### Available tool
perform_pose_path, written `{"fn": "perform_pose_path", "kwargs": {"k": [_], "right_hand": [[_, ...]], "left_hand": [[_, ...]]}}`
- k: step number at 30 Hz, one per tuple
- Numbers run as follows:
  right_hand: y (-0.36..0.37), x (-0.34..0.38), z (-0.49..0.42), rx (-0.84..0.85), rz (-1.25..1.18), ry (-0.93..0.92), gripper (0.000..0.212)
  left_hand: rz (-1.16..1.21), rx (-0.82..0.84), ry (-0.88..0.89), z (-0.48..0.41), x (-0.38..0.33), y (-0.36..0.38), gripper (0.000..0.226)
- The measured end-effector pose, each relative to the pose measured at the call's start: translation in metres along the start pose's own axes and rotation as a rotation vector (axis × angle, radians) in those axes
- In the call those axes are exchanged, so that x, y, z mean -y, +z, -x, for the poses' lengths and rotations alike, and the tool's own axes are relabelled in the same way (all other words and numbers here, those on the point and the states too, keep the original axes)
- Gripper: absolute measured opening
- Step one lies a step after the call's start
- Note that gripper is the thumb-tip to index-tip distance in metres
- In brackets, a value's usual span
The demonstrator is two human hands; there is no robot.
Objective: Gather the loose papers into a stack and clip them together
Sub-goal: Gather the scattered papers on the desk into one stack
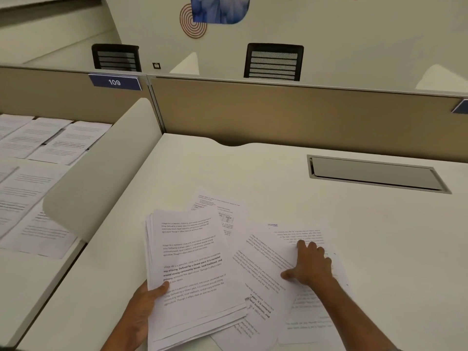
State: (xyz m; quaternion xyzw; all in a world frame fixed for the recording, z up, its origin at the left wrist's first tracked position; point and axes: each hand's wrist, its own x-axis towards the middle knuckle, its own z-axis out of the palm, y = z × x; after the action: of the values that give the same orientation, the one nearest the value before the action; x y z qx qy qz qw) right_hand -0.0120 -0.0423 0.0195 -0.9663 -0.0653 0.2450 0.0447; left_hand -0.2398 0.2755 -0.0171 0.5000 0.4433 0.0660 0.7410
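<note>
A rough stack of printed white papers (192, 269) is held at its lower left edge by my left hand (141, 315), thumb on the top sheet. To its right, loose printed sheets (263, 264) lie fanned on the white desk (278, 178). My right hand (310, 266) rests flat on these loose sheets, fingers spread and pressing down. One more sheet with a table (217, 206) pokes out behind the stack. No clip is visible.
A beige partition (278, 110) closes the desk's far side, with a curved white divider (101, 178) on the left. A grey cable hatch (374, 174) is set into the desk at right. Rows of printed pages (38, 158) cover the neighbouring desk.
</note>
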Motion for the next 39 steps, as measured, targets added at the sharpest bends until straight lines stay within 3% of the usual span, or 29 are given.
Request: {"fn": "perform_pose_path", "kwargs": {"k": [20, 25, 28, 32, 39], "right_hand": [[0.002, -0.001, 0.002, -0.023, -0.091, -0.035, 0.092], [0.011, -0.001, 0.007, -0.101, -0.41, 0.013, 0.097], [0.023, -0.001, 0.015, -0.239, -0.807, 0.094, 0.099], [0.046, 0.006, 0.042, -0.309, -1.338, 0.334, 0.063], [0.086, 0.026, 0.085, -0.1, -1.38, 0.238, 0.026]], "left_hand": [[-0.067, 0.022, -0.036, -0.012, 0.01, -0.008, 0.037], [-0.057, 0.025, -0.045, -0.011, 0.011, -0.008, 0.033], [-0.05, 0.019, -0.038, -0.011, 0.011, -0.008, 0.033], [-0.05, 0.013, -0.034, -0.01, 0.011, -0.007, 0.032], [-0.043, 0.028, -0.052, -0.008, 0.007, -0.007, 0.032]]}}
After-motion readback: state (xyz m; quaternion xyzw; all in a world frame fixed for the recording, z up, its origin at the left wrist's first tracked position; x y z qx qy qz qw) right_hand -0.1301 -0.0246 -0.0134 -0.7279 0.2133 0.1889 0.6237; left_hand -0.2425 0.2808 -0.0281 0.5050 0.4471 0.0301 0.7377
